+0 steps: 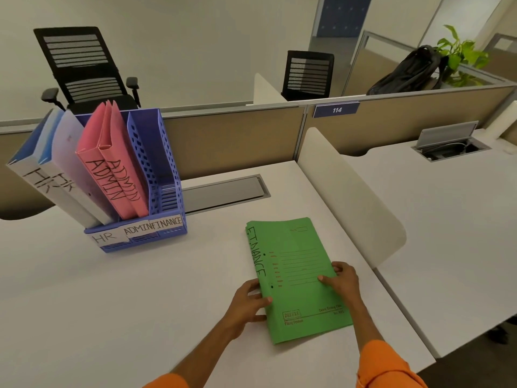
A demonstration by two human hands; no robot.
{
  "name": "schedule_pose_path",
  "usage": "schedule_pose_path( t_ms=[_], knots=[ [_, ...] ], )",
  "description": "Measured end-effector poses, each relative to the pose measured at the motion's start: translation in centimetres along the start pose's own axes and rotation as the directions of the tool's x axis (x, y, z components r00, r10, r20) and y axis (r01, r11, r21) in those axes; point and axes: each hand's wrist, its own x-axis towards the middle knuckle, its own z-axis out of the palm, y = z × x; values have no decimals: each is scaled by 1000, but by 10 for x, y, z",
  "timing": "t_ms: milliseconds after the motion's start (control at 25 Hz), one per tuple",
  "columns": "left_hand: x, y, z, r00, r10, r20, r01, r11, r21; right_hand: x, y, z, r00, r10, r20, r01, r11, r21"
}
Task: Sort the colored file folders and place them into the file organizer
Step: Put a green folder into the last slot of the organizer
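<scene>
The flat green card folders marked FINANCE [296, 275] lie in a small stack on the white tabletop [140, 289], directly between the two hands. The left hand [247, 302] curls its fingers against the stack's spine edge, thumb on top, and the right hand [340, 280] presses down on the cover with its fingers hooked over the far long edge; both grip the stack lightly rather than clamp it, and it is not yet lifted.

The edges near FINANCE look fanned, so more than one folder is likely here. Lifted with this loose hold, the lower ones could slide out and any papers inside could spill.

Ahead and to the left of the hands stands the blue perforated plastic file organizer [167, 175], well apart from the stack. Its rightmost slot, above the FINANCE label, looks empty. The pink card folders marked ADMIN [114, 163] lean in the middle slot, and the pale blue and white folders marked HR [50, 169] lean outward at the far left. A corner caught on a divider could nudge the organizer or topple those leaning folders; the green stack might also slip into the ADMIN slot.
</scene>
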Motion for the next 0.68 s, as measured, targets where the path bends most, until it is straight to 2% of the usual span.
schedule_pose_path(
  t_ms=[440,680],
  knots=[
    [-62,-27,-100,971,21,-237,-14,999,33,-74,-34,86,997,-20,78,19,1000,8],
    [-104,-43,-161,928,21,-372,13,996,89,-115,-52,137,991,-40,124,40,999,8]
  ],
)
